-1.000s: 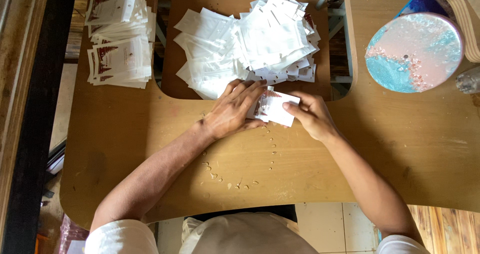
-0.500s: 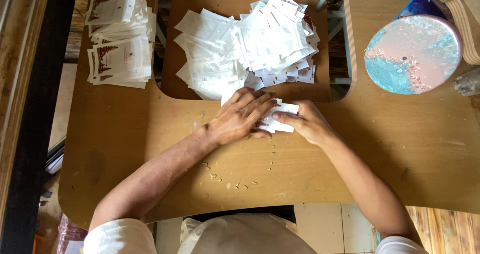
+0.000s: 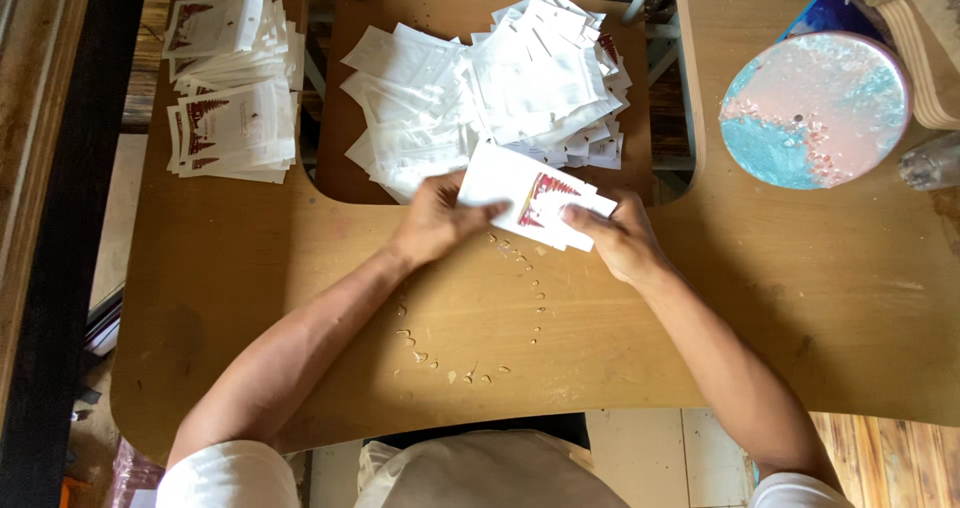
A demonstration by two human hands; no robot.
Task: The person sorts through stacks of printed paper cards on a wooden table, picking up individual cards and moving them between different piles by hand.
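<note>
My left hand [image 3: 437, 218] grips the left end of a clear plastic sleeve [image 3: 497, 183]. My right hand [image 3: 618, 236] pinches a white card with a red pattern [image 3: 552, 203] at its right end, and the card lies partly inside the sleeve. Both are held just above the wooden table [image 3: 300, 268]. Right behind my hands lies a loose heap of clear sleeves and white cards [image 3: 490, 83].
Two stacks of sleeved white cards with red patterns [image 3: 235, 83] sit at the far left. A round blue-and-pink disc [image 3: 815, 108] lies at the far right, a clear bottle [image 3: 932, 160] beside it. Small paper bits [image 3: 470, 353] dot the table near me.
My left hand lay flat over the card on the table; now it has lifted and grips a clear sleeve, with the card drawn out to the right and partly inside it.
</note>
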